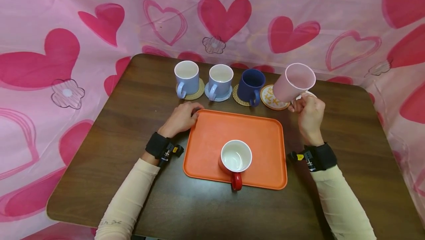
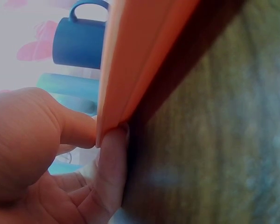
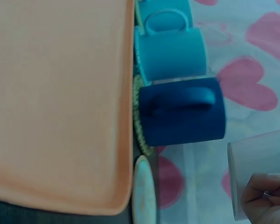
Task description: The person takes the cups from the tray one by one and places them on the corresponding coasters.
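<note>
Head view: one pink mug [image 1: 292,85], tilted, held above the table [image 1: 109,151] by the right hand [image 1: 311,112], its fingers curled in at the handle side; the body lies to the left of and beyond the fingers, base over a white coaster with an orange pattern [image 1: 270,98]. The handle is mostly hidden, so the exact grip there is hard to tell. One orange tray [image 1: 262,133], its far left corner between thumb and finger of the left hand [image 1: 180,119], rim pinched, as the left wrist view shows; whether that corner is lifted cannot be told. One red mug, white inside [image 1: 235,157], upright on the tray's near part, handle toward the person. Beyond the tray, left to right: two light blue mugs [image 1: 221,81] and one navy mug [image 1: 251,85], all upright, each on its own round coaster.
</note>
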### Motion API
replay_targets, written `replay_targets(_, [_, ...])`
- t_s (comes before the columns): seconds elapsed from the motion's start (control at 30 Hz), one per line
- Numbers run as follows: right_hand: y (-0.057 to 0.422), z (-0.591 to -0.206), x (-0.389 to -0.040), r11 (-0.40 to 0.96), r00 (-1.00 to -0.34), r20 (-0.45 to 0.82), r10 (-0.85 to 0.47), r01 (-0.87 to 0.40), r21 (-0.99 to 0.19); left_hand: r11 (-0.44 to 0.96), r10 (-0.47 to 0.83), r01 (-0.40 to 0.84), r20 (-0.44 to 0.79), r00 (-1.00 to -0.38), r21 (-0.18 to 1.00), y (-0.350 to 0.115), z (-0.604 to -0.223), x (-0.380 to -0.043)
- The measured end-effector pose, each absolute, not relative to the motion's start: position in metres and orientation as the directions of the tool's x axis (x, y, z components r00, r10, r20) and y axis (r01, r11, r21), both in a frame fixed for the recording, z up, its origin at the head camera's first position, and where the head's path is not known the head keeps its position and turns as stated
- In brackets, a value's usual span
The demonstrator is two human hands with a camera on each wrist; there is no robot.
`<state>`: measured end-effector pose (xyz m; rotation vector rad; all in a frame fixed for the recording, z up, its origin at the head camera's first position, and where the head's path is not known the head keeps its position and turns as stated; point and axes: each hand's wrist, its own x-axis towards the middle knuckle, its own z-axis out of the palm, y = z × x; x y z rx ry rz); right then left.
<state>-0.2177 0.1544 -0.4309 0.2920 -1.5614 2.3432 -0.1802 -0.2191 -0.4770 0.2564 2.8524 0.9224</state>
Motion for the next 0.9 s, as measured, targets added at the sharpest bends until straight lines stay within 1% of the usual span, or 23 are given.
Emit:
replay_targets(0.3, [0.153, -0.449, -0.241, -0.294, -0.937, 0.304, 0.173, -0.343, -0.892, 0.791, 0.202, 0.109, -0.089, -0.975, 0.602, -0.218, -0.475, -0.178])
replay_targets(0.57, [0.155, -0.463, -0.255, -0.237, -0.945, 0.245, 0.218, -0.295, -0.926, 0.794, 0.218, 0.154, -0.04, -0.975, 0.588, -0.219, -0.477, -0.179])
replay_targets(0.77, [0.158, -0.467, -0.262, -0.346, -0.968, 0.169, 0.186, -0.225, -0.911, 0.792, 0.211, 0.13, -0.068, -0.975, 0.596, -0.219, -0.476, -0.179])
replay_targets(0.9, [0.159, -0.467, -0.266, -0.393, -0.976, 0.15, 0.155, -0.201, -0.897, 0.792, 0.207, 0.124, -0.072, -0.976, 0.598, -0.22, -0.476, -0.179])
